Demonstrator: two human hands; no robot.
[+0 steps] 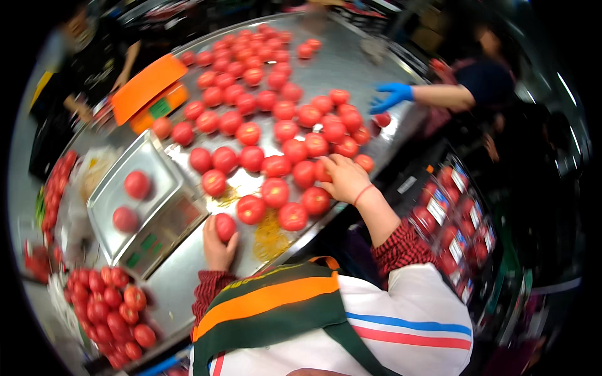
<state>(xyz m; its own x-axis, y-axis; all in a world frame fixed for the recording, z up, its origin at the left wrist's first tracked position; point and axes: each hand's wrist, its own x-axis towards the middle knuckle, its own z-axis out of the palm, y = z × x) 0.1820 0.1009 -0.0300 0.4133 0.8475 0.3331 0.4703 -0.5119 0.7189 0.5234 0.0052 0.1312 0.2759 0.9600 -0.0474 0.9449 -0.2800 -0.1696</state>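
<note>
My left hand (219, 246) is closed around a tomato (225, 227), close to the front corner of a weighing scale (145, 195). Two more tomatoes lie on the scale's metal pan, one of them a round red tomato (137, 185). Farther right, my right hand (346, 180) reaches over the near edge of a big spread of tomatoes (276, 166). Its fingers curl onto a tomato (322, 171) there, partly covering it. A small heap of yellow rubber bands (269, 237) lies on the metal table between my hands.
A pile of smaller oblong tomatoes (110, 313) fills the near left corner. An orange box (150, 94) stands behind the scale. Packed tomatoes in clear trays (453, 219) are stacked at right. Across the metal table (351, 56), a co-worker's blue-gloved hand (392, 97) extends in; another person stands far left.
</note>
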